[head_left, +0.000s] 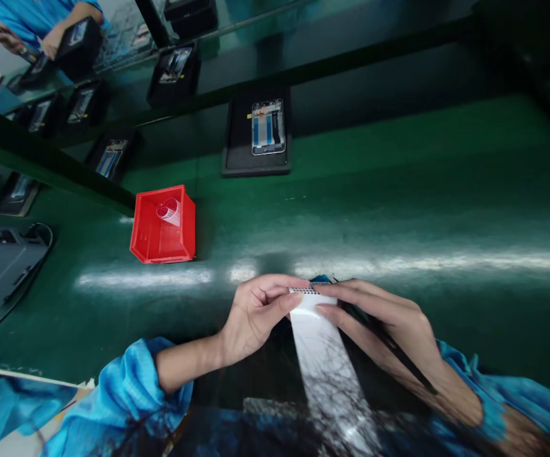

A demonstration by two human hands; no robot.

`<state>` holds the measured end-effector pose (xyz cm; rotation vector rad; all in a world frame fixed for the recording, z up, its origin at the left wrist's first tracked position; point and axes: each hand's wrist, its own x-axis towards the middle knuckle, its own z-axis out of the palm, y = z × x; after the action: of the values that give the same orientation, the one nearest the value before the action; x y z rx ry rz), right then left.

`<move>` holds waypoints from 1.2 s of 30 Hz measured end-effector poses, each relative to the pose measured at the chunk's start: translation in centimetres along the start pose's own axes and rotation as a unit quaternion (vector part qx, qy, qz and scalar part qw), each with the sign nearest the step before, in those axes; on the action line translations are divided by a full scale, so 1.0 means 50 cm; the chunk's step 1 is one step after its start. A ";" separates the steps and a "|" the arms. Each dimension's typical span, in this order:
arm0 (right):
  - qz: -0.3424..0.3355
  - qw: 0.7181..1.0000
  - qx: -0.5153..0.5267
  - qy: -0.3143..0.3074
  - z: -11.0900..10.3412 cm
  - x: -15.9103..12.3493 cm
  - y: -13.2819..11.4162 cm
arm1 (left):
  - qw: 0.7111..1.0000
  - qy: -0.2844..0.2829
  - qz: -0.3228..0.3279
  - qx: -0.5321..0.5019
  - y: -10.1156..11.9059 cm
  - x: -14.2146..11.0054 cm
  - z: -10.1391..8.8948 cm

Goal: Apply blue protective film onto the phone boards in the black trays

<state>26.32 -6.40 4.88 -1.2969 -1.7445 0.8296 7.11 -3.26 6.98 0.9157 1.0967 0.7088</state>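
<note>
A long white strip of backing paper (325, 362) hangs down in front of me. Rows of small dark stickers show along its bent upper end. My left hand (251, 314) pinches that end at its left edge between thumb and fingers. At the right edge, the thumb and fingertips of my right hand (394, 324) close on the same strip. Dark tweezers (406, 358) lie across my right palm, tucked under the fingers, their tip hard to make out. A small blue patch shows behind the strip's top edge.
A red bin (187, 225) holding a curled perforated strip (170, 211) stands left of centre on the green table (399, 190). Farther back, a black tray (237, 143) carries an opened phone (268, 127). Several similar trays, a grey machine (3, 270) and another person's hands (53, 41) are at left.
</note>
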 end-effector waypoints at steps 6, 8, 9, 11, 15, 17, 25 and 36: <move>-0.006 1.000 -0.018 0.005 -0.006 0.003 -0.007 | 0.999 -0.024 0.011 0.039 -0.010 -0.008 0.004; -0.014 1.000 -0.020 0.002 -0.009 0.005 -0.011 | 0.998 -0.025 0.014 0.055 -0.013 -0.007 0.002; -0.018 1.000 -0.020 0.001 -0.010 0.007 -0.012 | 0.997 -0.026 0.022 0.073 -0.014 -0.007 0.001; -0.025 1.000 -0.019 -0.003 -0.012 0.010 -0.014 | 0.991 -0.031 0.044 0.121 -0.013 -0.006 0.000; -0.025 1.000 -0.018 -0.002 -0.014 0.014 -0.014 | 0.970 -0.028 0.095 0.222 -0.001 -0.008 -0.002; -0.024 1.000 -0.018 0.002 -0.015 0.014 -0.014 | 0.953 -0.025 0.131 0.274 0.006 -0.008 -0.005; -0.025 1.000 -0.015 0.001 -0.018 0.014 -0.020 | 0.851 -0.014 0.285 0.441 0.027 -0.001 -0.021; -0.024 1.000 0.006 -0.016 -0.018 0.014 -0.027 | 0.851 -0.092 0.309 0.415 -0.017 -0.016 -0.049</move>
<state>26.42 -6.05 6.62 -1.2342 -1.7860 0.8362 4.58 -3.69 6.16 2.1048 0.9222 0.6279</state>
